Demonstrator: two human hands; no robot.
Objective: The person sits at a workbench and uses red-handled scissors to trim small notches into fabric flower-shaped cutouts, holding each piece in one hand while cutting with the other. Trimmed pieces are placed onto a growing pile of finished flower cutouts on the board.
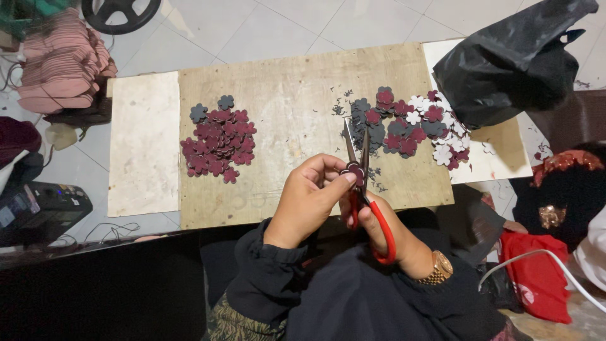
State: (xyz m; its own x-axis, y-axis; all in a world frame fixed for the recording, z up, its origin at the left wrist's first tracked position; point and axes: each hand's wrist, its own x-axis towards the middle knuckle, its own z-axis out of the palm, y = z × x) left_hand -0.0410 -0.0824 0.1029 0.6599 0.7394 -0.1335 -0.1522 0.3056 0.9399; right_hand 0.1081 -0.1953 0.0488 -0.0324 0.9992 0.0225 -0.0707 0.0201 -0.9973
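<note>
Dim all over, with soft light from above. Brightest on the pale floor tiles (265, 25) far beyond the fingers (328, 169). Very dark below the fingers, near the black sleeves (271, 271), with almost nothing to make out there. Soft shadow right under the fingers on the wooden board (290, 95). A little shine on the black bag (511, 63), up and to the right of the fingers. Sharp around the fingers, a bit bent and stretched out at the far corners.
</note>
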